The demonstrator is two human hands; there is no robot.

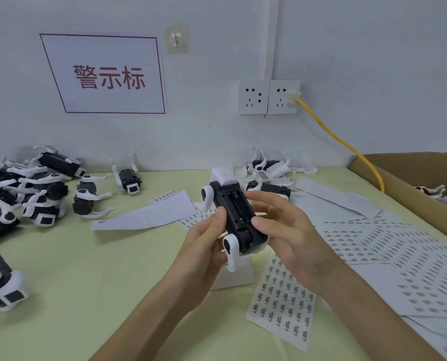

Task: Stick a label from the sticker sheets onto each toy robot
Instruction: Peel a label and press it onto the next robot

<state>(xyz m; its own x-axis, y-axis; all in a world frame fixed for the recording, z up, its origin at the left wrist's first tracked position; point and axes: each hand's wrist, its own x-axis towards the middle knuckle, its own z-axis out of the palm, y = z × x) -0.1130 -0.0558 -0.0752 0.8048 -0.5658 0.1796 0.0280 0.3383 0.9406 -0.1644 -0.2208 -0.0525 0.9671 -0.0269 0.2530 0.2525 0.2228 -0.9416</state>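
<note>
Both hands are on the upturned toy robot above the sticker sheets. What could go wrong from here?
1. The left hand and right hand both grip the toy robot. Freeing one to peel a label leaves a one-handed hold that might slip.
2. The sticker sheets lie loose and overlapping, so a whole sheet may lift during peeling.
3. Other robots lie in a pile at the left and a cluster at the back, so labelled and unlabelled ones could get mixed.
</note>
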